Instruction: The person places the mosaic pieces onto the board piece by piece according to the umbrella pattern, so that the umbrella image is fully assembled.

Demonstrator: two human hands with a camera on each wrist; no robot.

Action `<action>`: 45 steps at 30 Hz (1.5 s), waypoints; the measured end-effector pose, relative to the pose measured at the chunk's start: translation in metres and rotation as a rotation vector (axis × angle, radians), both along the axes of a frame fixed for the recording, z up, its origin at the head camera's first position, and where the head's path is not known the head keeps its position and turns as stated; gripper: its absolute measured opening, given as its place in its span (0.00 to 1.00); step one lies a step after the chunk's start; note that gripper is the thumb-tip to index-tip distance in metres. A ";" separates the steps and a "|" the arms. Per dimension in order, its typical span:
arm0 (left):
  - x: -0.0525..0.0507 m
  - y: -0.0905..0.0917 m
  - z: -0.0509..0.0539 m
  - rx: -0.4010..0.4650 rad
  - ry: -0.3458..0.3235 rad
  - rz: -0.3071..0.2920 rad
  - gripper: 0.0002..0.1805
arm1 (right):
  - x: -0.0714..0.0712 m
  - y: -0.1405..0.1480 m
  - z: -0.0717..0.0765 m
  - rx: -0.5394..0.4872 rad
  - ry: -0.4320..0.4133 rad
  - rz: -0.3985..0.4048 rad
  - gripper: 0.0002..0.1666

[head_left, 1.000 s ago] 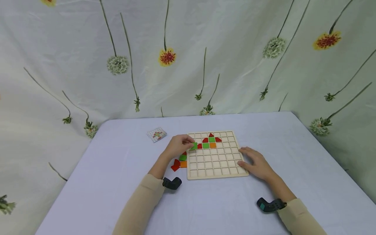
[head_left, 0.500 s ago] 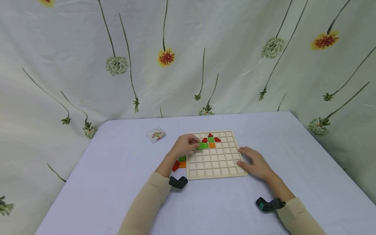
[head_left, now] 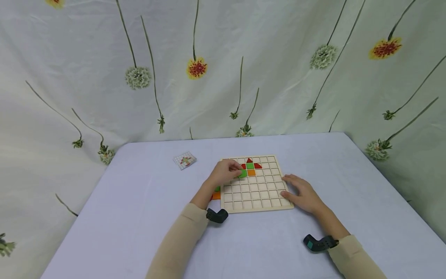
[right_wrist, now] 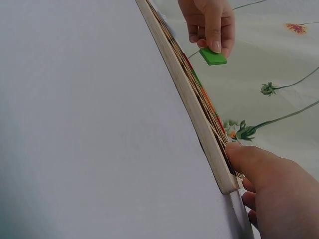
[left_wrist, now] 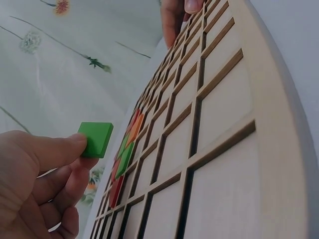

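Observation:
My left hand (head_left: pixel 225 173) pinches a green square tile (left_wrist: pixel 95 139) between thumb and fingers, held above the wooden grid board (head_left: pixel 258 193). In the left wrist view a gap shows between this tile and the board. Set in the board's far part are a green square (head_left: pixel 250 166), an orange square (head_left: pixel 251 173), a red triangle (head_left: pixel 249 160) and a red curved piece (head_left: pixel 258 166); my left hand covers some neighbouring cells. At the board's right side rests my right hand (head_left: pixel 304 194), its thumb (right_wrist: pixel 244 155) on the top and its other fingers along the edge.
A small card (head_left: pixel 185 160) with a coloured grid picture lies left of the board's far corner. Loose pieces, among them an orange tile (head_left: pixel 216 195), lie by the board's left edge, partly behind my left forearm. A white cloth (head_left: pixel 139 217) covers the table.
My left hand has moved right over the board with the green tile, from its left edge towards the set pieces. My right hand has stayed at the right edge.

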State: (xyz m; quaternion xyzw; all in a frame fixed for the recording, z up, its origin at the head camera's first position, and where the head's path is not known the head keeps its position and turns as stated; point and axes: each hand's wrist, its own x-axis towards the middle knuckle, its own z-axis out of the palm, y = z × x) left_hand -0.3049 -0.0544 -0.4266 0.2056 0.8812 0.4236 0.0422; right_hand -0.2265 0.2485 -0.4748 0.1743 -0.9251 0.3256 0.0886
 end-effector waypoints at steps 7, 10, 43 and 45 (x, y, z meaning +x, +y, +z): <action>-0.001 0.009 -0.003 0.008 0.015 -0.023 0.07 | 0.000 0.000 -0.001 0.005 -0.006 -0.002 0.34; -0.002 0.012 -0.004 0.010 0.018 -0.036 0.07 | 0.001 0.000 0.000 -0.001 -0.006 0.001 0.34; -0.009 0.062 -0.007 -0.033 0.041 -0.018 0.05 | 0.000 0.000 0.001 -0.002 -0.011 0.006 0.33; -0.010 0.063 -0.009 -0.050 0.050 -0.008 0.06 | 0.000 0.000 0.000 -0.005 -0.014 0.005 0.33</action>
